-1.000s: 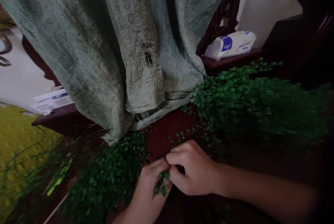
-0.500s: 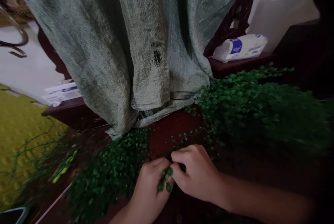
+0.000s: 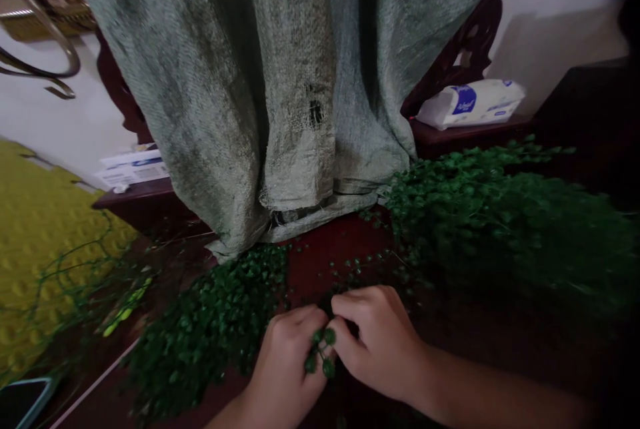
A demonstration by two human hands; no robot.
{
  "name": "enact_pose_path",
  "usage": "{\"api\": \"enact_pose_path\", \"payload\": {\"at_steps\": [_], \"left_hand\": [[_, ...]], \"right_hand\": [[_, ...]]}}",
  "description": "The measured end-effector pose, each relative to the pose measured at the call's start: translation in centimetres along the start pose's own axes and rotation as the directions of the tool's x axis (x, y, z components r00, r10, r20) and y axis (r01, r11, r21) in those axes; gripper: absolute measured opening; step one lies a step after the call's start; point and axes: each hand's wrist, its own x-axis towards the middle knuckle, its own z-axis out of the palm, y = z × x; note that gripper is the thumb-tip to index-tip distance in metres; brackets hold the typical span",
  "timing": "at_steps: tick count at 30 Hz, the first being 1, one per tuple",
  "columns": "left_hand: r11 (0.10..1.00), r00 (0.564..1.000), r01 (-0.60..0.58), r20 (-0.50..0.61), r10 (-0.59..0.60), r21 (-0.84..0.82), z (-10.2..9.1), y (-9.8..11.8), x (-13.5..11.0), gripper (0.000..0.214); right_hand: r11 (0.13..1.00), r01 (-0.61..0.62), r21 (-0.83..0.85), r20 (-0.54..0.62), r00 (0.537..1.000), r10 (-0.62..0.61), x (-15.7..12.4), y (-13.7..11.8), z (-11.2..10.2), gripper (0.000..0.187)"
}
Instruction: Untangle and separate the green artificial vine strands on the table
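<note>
My left hand (image 3: 287, 355) is closed round a green sprig (image 3: 320, 352) whose small round leaf clusters stick out beside the thumb. Right against it, my right hand (image 3: 380, 342) pinches at the same sprig with thumb and forefinger; the stem between the fingertips is mostly hidden. To the left of my hands lies a dense pile of small green leaves (image 3: 215, 322). A larger, looser heap of leafy stems (image 3: 490, 222) spreads out on the right. Loose bits of leaf are scattered on the dark red surface (image 3: 320, 259) between the two.
A grey-green woven sack (image 3: 295, 169) with a small hole stands upright beyond my hands. A tissue pack (image 3: 493, 103) sits on a dark wooden ledge at right, white boxes (image 3: 134, 167) at left. Thin stems trail over the yellow mat (image 3: 30, 215). A phone-like object (image 3: 25, 394) lies lower left.
The view has shifted slightly, so the sack and ledges appear a little farther right. Both hands keep their closed hold, and the sprig's leaf clusters have moved slightly.
</note>
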Motion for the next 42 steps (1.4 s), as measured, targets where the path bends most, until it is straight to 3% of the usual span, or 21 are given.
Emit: {"api": "enact_pose_path", "payload": {"at_steps": [22, 25, 29, 36, 42], "left_hand": [[0.962, 0.976, -0.154, -0.120, 0.184, 0.224, 0.2, 0.3, -0.6, 0.014], [0.967, 0.969, -0.070, -0.215, 0.125, 0.245, -0.2, 0.1, -0.1, 0.021], [0.969, 0.930, 0.084, -0.367, 0.008, 0.234, -1.2, -0.4, 0.8, 0.029], [0.988, 0.947, 0.047, -0.323, 0.002, 0.146, -1.3, 0.0, 1.1, 0.027], [0.996, 0.963, 0.027, -0.271, -0.003, 0.086, -1.3, 0.1, 0.9, 0.023]], "right_hand": [[0.995, 0.104, -0.007, -0.126, 0.987, -0.104, -0.8, -0.4, 0.6, 0.022], [0.988, 0.146, -0.055, -0.227, 0.962, -0.155, -0.4, 0.0, 0.3, 0.022], [0.975, 0.193, -0.106, -0.410, 0.885, -0.220, 0.6, 0.4, -0.9, 0.027], [0.973, 0.231, -0.016, -0.351, 0.910, -0.222, 0.4, -0.1, -1.4, 0.018], [0.962, 0.270, 0.030, -0.442, 0.867, -0.230, 0.3, 0.2, -1.1, 0.013]]}}
